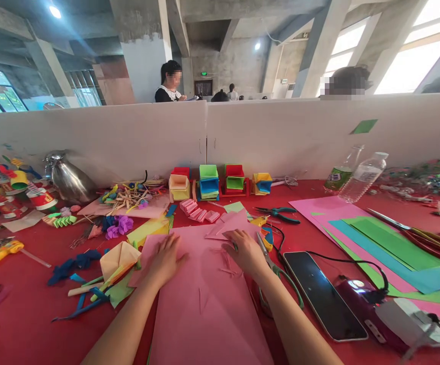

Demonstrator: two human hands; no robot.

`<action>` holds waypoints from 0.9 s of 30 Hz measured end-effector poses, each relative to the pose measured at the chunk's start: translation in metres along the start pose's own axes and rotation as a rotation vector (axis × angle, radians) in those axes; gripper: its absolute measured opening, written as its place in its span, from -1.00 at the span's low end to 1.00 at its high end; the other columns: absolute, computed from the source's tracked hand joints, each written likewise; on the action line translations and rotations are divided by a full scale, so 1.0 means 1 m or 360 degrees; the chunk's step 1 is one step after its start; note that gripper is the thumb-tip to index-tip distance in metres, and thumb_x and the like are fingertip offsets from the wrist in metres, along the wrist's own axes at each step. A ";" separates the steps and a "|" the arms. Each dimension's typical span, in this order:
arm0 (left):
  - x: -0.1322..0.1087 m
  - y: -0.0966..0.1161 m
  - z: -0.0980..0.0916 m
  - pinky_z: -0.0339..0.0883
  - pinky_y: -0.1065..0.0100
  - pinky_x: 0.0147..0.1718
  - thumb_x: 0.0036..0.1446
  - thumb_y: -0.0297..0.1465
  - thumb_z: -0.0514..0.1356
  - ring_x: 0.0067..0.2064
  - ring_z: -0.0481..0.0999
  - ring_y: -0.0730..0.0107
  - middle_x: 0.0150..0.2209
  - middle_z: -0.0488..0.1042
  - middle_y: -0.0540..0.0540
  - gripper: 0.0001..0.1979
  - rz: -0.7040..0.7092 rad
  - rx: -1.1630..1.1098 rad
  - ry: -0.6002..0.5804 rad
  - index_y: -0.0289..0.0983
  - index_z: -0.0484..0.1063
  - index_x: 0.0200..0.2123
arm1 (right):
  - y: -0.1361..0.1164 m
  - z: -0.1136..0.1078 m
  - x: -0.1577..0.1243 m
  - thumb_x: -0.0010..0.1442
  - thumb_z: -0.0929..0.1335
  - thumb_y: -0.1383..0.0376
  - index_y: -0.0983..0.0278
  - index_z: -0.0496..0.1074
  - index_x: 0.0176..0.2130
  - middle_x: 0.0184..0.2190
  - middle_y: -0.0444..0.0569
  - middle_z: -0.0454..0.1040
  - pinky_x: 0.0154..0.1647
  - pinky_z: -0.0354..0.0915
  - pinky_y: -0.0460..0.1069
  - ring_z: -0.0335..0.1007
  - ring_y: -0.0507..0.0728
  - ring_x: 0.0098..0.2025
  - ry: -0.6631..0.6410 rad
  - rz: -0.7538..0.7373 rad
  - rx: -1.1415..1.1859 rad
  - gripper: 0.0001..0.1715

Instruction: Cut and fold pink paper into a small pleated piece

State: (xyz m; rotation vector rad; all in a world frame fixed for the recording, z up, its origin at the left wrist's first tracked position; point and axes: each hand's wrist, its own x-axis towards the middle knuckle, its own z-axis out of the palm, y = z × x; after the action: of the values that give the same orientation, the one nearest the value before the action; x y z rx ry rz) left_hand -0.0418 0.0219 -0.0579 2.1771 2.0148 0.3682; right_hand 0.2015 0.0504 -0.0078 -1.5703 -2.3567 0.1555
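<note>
A large pink paper sheet (212, 324) lies flat in front of me, with thin pink paper strips (225, 263) scattered on it. My left hand (166, 261) rests flat on its left side, fingers spread and holding nothing. On the right, my right hand (246, 253) touches the sheet with bent, parted fingers, close to a smaller pink paper piece (229, 225). A bit of green shows under those fingers; I cannot make out what it is. Green-handled scissors (286, 284) lie beside my right wrist, partly covered by the forearm.
Folded paper boxes (209, 183) stand along the white partition (128, 134). Right of me are a phone (324, 296), a purple power bank (360, 291), coloured sheets (398, 248) and a plastic bottle (364, 175). Blue-handled pliers (284, 215) and a steel jug (69, 175) sit farther back.
</note>
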 end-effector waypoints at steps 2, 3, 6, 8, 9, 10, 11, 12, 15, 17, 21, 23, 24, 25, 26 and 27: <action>0.000 -0.004 0.000 -0.13 -0.03 0.16 0.14 -0.15 0.00 0.26 0.00 -0.02 0.24 0.07 -0.33 -0.40 -0.0040 0.0024 0.0021 -0.38 0.12 0.18 | -0.003 0.006 -0.002 0.12 0.33 0.23 0.21 0.41 -0.11 -0.12 -0.03 0.47 -0.08 0.18 -0.04 0.31 0.14 -0.02 -0.0065 -0.0120 0.0030 -0.70; 0.001 -0.006 0.000 -0.16 -0.04 0.16 0.14 -0.15 0.00 0.26 0.01 -0.03 0.24 0.07 -0.32 -0.39 -0.0055 0.0038 0.0034 -0.37 0.12 0.18 | -0.005 0.009 -0.003 0.09 0.36 0.24 0.23 0.43 -0.13 -0.12 -0.02 0.48 -0.02 0.16 0.00 0.28 0.17 0.01 -0.0071 -0.0139 0.0027 -0.70; 0.001 -0.006 0.001 -0.27 -0.07 0.17 0.14 -0.14 0.00 0.26 0.00 -0.05 0.23 0.10 -0.33 -0.39 -0.0086 0.0074 0.0064 -0.38 0.13 0.17 | -0.008 0.015 -0.005 0.11 0.33 0.30 0.32 0.39 -0.05 0.01 0.11 0.40 0.14 -0.03 0.16 0.14 0.28 0.13 0.0016 -0.0100 -0.0010 -0.63; 0.002 -0.006 0.002 -0.29 -0.04 0.18 0.13 -0.14 0.01 0.26 -0.01 -0.04 0.23 0.11 -0.34 -0.38 -0.0089 0.0089 0.0069 -0.40 0.14 0.16 | -0.010 0.016 -0.006 0.16 0.29 0.31 0.33 0.35 0.00 0.06 0.13 0.35 0.17 -0.08 0.17 0.11 0.26 0.15 0.0066 -0.0096 -0.0018 -0.61; 0.002 -0.006 0.002 -0.29 -0.03 0.19 0.12 -0.13 0.02 0.26 -0.01 -0.04 0.23 0.11 -0.35 -0.37 -0.0087 0.0094 0.0070 -0.41 0.14 0.16 | -0.011 0.016 -0.007 0.16 0.29 0.31 0.32 0.35 0.00 0.06 0.12 0.35 0.16 -0.05 0.16 0.12 0.25 0.14 0.0066 -0.0112 -0.0013 -0.61; 0.001 -0.006 0.003 -0.29 -0.02 0.19 0.12 -0.13 0.02 0.27 -0.02 -0.04 0.23 0.10 -0.36 -0.36 -0.0083 0.0099 0.0070 -0.43 0.14 0.16 | -0.011 0.016 -0.008 0.16 0.30 0.29 0.30 0.36 0.00 0.04 0.10 0.37 0.14 -0.01 0.14 0.15 0.24 0.12 0.0052 -0.0134 -0.0005 -0.61; 0.001 -0.006 0.003 -0.29 -0.01 0.19 0.10 -0.12 0.03 0.27 -0.03 -0.04 0.23 0.08 -0.36 -0.34 -0.0076 0.0103 0.0070 -0.43 0.13 0.16 | -0.011 0.015 -0.008 0.14 0.31 0.26 0.29 0.37 -0.01 0.03 0.09 0.38 0.13 0.02 0.13 0.17 0.23 0.11 0.0030 -0.0158 0.0005 -0.61; 0.001 -0.007 0.003 -0.28 -0.01 0.19 0.09 -0.10 0.04 0.27 -0.05 -0.04 0.24 0.06 -0.36 -0.32 -0.0065 0.0105 0.0067 -0.43 0.13 0.17 | -0.011 0.015 -0.009 0.11 0.34 0.23 0.28 0.38 -0.02 0.02 0.09 0.39 0.11 0.04 0.13 0.19 0.23 0.10 0.0005 -0.0184 0.0016 -0.58; 0.001 -0.009 0.003 -0.28 -0.02 0.19 0.05 -0.05 0.06 0.28 -0.08 -0.02 0.26 0.01 -0.35 -0.26 -0.0018 0.0090 0.0032 -0.40 0.09 0.19 | -0.008 0.015 -0.011 -0.02 0.41 0.13 0.26 0.38 -0.02 0.03 0.05 0.39 0.11 0.06 0.10 0.21 0.21 0.08 -0.0064 -0.0268 0.0052 -0.44; 0.000 -0.010 0.003 -0.28 -0.04 0.19 0.02 -0.02 0.08 0.29 -0.12 -0.01 0.27 0.00 -0.34 -0.23 0.0011 0.0054 0.0000 -0.37 0.08 0.20 | -0.006 0.016 -0.011 -0.11 0.45 0.11 0.21 0.37 -0.01 0.04 0.01 0.38 0.14 0.03 0.09 0.20 0.20 0.10 -0.0079 -0.0293 0.0067 -0.35; -0.003 -0.006 0.001 -0.32 -0.05 0.19 -0.08 0.04 0.13 0.31 -0.22 0.00 0.29 -0.06 -0.31 -0.11 0.0163 -0.0061 -0.0034 -0.32 0.01 0.23 | -0.001 0.015 -0.009 0.10 0.31 0.29 0.30 0.32 0.03 0.09 0.15 0.30 0.14 -0.03 0.20 0.12 0.28 0.13 0.0128 -0.0053 0.0050 -0.53; -0.004 -0.001 -0.001 -0.34 -0.03 0.20 -0.16 0.06 0.18 0.31 -0.23 0.01 0.29 -0.09 -0.28 -0.03 0.0296 -0.0128 -0.0084 -0.28 -0.03 0.25 | 0.002 0.013 -0.008 0.20 0.20 0.37 0.37 0.28 0.05 0.08 0.21 0.29 0.09 0.01 0.22 0.13 0.30 0.09 0.0257 0.0080 0.0060 -0.58; -0.005 0.002 -0.002 -0.35 -0.02 0.20 -0.20 0.06 0.21 0.31 -0.21 0.01 0.29 -0.08 -0.27 0.00 0.0360 -0.0164 -0.0117 -0.27 -0.03 0.25 | 0.002 0.012 -0.007 0.21 0.18 0.38 0.38 0.29 0.04 0.05 0.20 0.32 0.07 0.05 0.20 0.16 0.29 0.07 0.0285 0.0101 0.0078 -0.60; -0.006 0.005 -0.003 -0.36 -0.01 0.20 -0.23 0.05 0.23 0.30 -0.17 0.01 0.29 -0.06 -0.27 0.00 0.0410 -0.0207 -0.0140 -0.26 -0.01 0.24 | 0.003 0.012 -0.007 0.21 0.20 0.36 0.37 0.32 0.01 0.02 0.17 0.36 0.05 0.09 0.17 0.19 0.28 0.05 0.0288 0.0090 0.0102 -0.63; -0.006 0.008 -0.004 -0.35 0.00 0.20 -0.23 0.02 0.25 0.29 -0.11 0.02 0.27 0.00 -0.27 -0.03 0.0428 -0.0262 -0.0135 -0.26 0.04 0.22 | 0.002 0.011 -0.006 0.20 0.23 0.35 0.35 0.36 -0.03 -0.02 0.14 0.39 0.03 0.12 0.13 0.21 0.26 0.03 0.0273 0.0055 0.0129 -0.66; -0.006 0.011 -0.005 -0.33 0.01 0.21 -0.19 -0.02 0.25 0.28 -0.03 0.04 0.25 0.07 -0.26 -0.11 0.0411 -0.0339 -0.0087 -0.26 0.11 0.19 | 0.001 0.010 -0.006 0.18 0.27 0.33 0.32 0.38 -0.07 -0.04 0.10 0.41 0.02 0.15 0.10 0.22 0.24 0.02 0.0252 0.0008 0.0156 -0.69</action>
State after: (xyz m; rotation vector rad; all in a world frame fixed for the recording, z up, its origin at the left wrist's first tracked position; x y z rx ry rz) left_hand -0.0331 0.0152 -0.0506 2.2856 1.5876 0.5228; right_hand 0.2018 0.0460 -0.0187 -1.4857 -2.1902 0.1401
